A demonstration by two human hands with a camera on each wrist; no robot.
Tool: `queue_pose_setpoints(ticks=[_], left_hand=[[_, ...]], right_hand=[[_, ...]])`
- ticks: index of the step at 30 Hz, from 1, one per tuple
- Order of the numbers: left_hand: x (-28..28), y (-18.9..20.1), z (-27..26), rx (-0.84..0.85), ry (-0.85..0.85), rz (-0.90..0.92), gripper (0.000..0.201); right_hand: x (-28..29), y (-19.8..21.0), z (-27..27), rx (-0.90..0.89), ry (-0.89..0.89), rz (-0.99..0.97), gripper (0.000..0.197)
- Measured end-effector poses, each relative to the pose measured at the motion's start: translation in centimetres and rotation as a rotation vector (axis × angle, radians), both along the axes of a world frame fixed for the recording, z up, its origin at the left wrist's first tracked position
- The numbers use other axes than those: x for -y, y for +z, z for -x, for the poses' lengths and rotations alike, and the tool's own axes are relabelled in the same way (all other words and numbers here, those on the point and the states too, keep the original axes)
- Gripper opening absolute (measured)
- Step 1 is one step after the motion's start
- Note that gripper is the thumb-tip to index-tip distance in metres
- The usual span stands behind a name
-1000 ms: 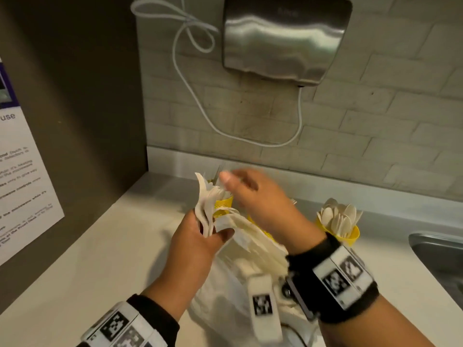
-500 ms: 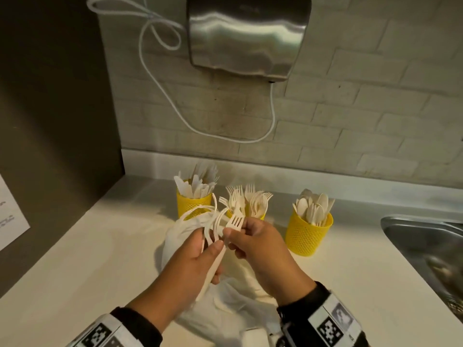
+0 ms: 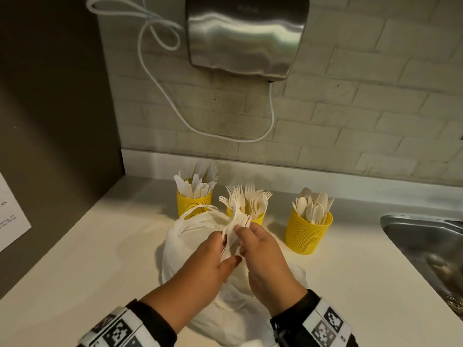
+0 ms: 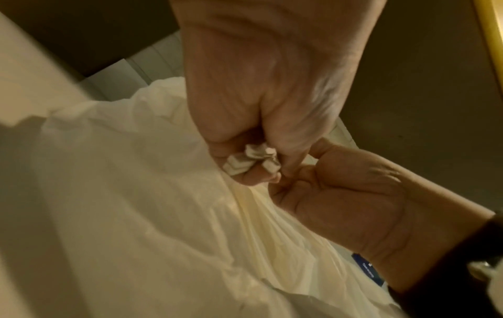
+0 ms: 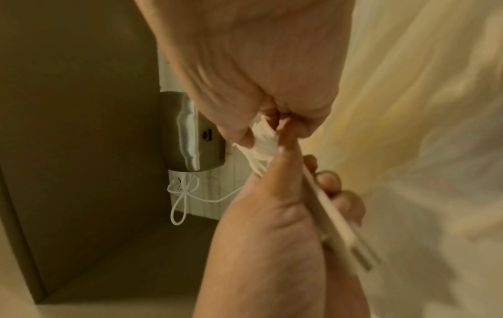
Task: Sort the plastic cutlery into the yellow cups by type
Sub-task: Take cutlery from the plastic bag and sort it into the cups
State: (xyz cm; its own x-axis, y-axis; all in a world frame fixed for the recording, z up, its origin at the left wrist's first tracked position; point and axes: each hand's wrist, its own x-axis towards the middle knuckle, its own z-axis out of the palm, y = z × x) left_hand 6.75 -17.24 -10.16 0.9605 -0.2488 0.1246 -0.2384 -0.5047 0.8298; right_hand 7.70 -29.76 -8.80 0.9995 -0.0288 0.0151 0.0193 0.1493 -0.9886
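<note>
gripping a bundle of white forks [image 3: 236, 221] above the plastic bag [image 3: 190, 236], left hand [image 3: 208, 266] and right hand [image 3: 263, 256] meet mid-counter [image 3: 100, 246]; three yellow cups [image 3: 307, 234] stand behind, sink [image 3: 426, 236] edging right.

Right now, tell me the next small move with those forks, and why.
Probably lift the held forks, gripped by the left hand and right hand above the white bag, forward into the middle cup. It already holds forks; the left cup holds knives, the right cup spoons.
</note>
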Motion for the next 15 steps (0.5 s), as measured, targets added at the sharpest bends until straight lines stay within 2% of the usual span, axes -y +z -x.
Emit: queue_pose_setpoints(ticks=[3,5,7,9,11,13,15], left_hand=[[0.4,0.1,0.1,0.043,-0.060,-0.132,0.014],[0.6,0.6,0.1,0.005,-0.070,-0.155,0.017],[0.7,1.3,0.1,-0.147,-0.072,-0.029,0.014],[0.9,1.9,-0.2,-0.409,-0.078,0.205,0.016],[0.9,2.4,-0.7,-0.575,-0.049,0.412,0.021],[1.0,3.3,-1.2,-0.611,-0.042,0.548,0.026],[1.1,4.5,-1.5,-0.597,-0.093,0.603,0.031]], right_hand=[[-0.6,0.3,0.3,0.031,0.090,-0.005,0.013],[-0.5,0.6,0.2,0.067,0.067,0.014,0.019],[-0.1,1.5,-0.4,0.081,0.000,-0.034,0.024],[0.6,2.6,-1.1,0.163,-0.051,-0.049,0.029],[1.1,3.8,-1.6,0.218,-0.044,-0.066,0.033],[1.2,4.5,-1.9,0.232,0.023,-0.036,0.026],[1.2,5.1,-2.2,0.215,0.102,0.007,0.023]])
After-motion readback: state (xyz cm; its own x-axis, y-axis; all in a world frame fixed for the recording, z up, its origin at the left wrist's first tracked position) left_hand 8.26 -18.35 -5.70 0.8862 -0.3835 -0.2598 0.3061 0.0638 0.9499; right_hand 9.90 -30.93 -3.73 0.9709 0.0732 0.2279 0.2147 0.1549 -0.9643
